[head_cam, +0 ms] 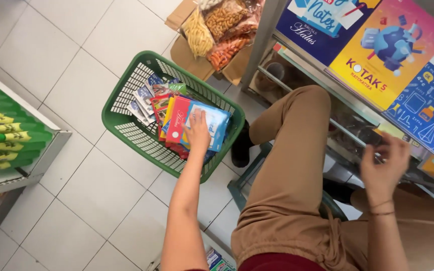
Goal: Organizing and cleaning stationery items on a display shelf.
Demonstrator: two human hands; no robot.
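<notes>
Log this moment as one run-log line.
left hand: flat on light-blue packet in green basket | right hand: open, empty, by glass shelf | posture: seated on stool

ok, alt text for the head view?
A seated person's left hand rests on a light blue packet in a green basket of stationery packs on a tiled floor. Their right hand is raised, fingers spread, near a glass shelf of notebooks.

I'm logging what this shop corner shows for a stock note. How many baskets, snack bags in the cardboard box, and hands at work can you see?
Green plastic basket: 1
Snack bags in the cardboard box: about 4, overlapping, so the count is rough
Hands: 2, the left hand on the packs in the basket, the right hand blurred near the glass shelf
Total: about 7
</notes>
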